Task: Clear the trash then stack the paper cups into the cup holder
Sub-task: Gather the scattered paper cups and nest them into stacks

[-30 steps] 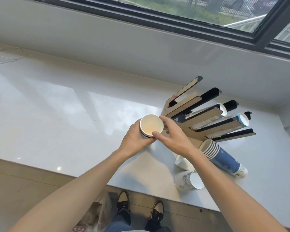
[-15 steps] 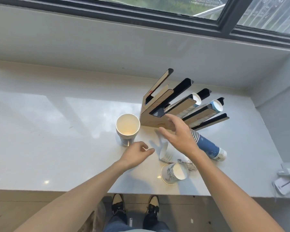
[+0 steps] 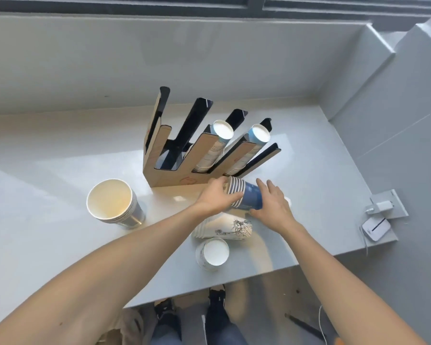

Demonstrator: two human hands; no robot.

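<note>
Both bare forearms reach forward from the near edge of the worktop and come together over its middle. The left hand point(image 3: 215, 197) has its palm turned to the right, with the fingers curled around the rim end of a lying stack of blue cups point(image 3: 244, 196). The right hand point(image 3: 271, 205) is on the other end, fingers spread and slightly bent, thumb low near the worktop point(image 3: 47, 185).

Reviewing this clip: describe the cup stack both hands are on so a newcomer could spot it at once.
Start at the wooden cup holder on the white counter. Just in front of its right end, the blue cup stack lies on its side between the left hand and right hand. Neighbouring loose cups are white or silver.
</note>
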